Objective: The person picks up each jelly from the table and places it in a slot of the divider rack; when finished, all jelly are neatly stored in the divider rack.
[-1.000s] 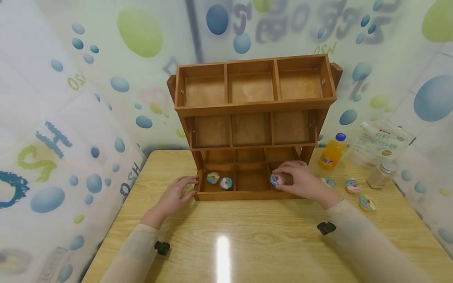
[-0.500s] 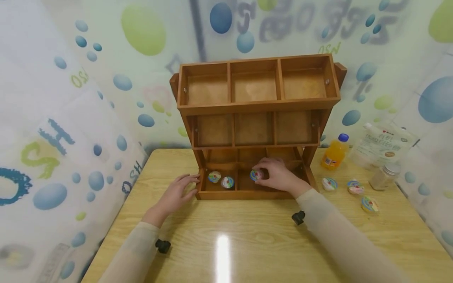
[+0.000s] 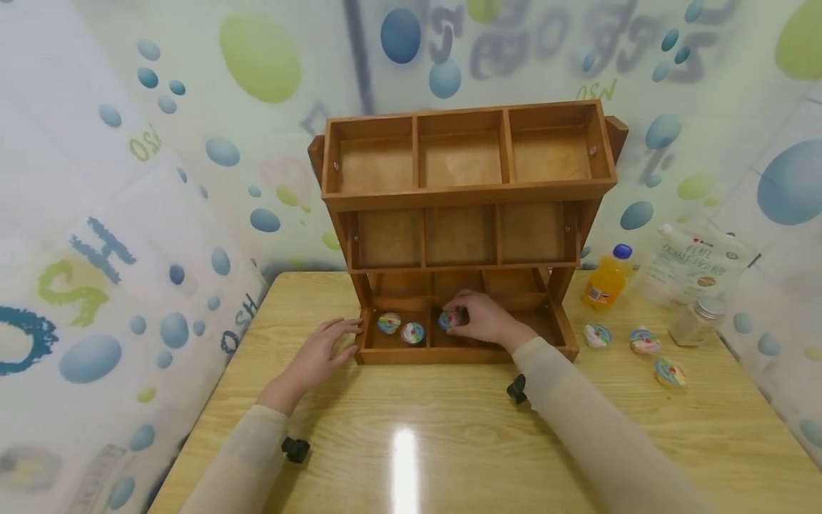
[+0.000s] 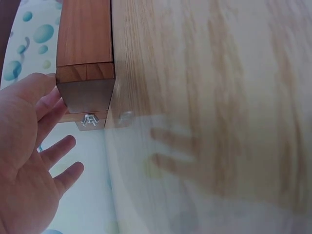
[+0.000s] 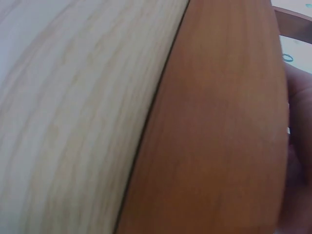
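My right hand (image 3: 484, 318) pinches a small jelly cup (image 3: 448, 319) with a colourful lid, inside the middle compartment of the wooden rack's bottom tray (image 3: 462, 355). Two similar cups lie in the left compartment: a yellowish jelly cup (image 3: 389, 323) and a whitish jelly cup (image 3: 412, 333). With fingers loosely extended, my left hand (image 3: 317, 357) touches the tray's left end. The left wrist view has that hand (image 4: 29, 146) against the wooden corner (image 4: 85, 73). In the right wrist view the tray's front board (image 5: 214, 117) hides the cup and most of the hand.
Several things stand on the right of the table (image 3: 385, 421): three jelly cups (image 3: 644, 340), an orange drink bottle (image 3: 606, 277), a lidded jar (image 3: 696, 321) and a printed pouch (image 3: 696, 260). Above the tray, the rack's upper tiers (image 3: 469, 191) overhang my right hand.
My right hand has carried the jelly cup leftward from the right compartment into the middle one, stopping near the divider. The left hand stays at the tray's end.
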### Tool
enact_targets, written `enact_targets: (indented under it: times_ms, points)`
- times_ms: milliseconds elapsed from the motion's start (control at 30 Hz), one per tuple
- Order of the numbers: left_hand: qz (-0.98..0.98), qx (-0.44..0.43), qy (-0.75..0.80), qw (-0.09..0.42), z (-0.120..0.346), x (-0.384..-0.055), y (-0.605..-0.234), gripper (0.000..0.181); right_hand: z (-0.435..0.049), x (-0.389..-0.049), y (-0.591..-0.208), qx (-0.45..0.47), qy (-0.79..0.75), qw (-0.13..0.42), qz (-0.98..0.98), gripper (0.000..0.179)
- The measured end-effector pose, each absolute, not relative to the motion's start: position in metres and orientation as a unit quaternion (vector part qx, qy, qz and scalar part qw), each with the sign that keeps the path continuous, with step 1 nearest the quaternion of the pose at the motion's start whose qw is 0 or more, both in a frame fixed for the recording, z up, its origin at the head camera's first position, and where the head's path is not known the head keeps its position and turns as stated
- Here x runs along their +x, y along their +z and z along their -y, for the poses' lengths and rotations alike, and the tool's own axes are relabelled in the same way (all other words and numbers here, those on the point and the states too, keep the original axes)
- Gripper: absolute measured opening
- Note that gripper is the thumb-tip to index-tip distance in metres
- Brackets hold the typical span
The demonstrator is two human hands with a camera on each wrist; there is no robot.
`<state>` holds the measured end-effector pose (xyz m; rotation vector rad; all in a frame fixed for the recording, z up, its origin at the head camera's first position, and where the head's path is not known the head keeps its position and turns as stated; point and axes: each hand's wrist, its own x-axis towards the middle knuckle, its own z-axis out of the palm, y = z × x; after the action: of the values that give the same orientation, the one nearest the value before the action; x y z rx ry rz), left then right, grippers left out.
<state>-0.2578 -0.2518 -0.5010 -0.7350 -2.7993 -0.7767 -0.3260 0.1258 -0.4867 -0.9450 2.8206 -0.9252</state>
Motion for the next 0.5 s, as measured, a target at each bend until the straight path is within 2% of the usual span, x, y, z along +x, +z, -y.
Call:
enact_targets:
  times_ms: [500]
  points:
    - [0.927, -0.255, -0.256, 0.098, 0.254, -0.261, -0.508, 0.036, -0.119, -0.333, -0.5, -0.307, -0.298, 0.007, -0.904, 0.047]
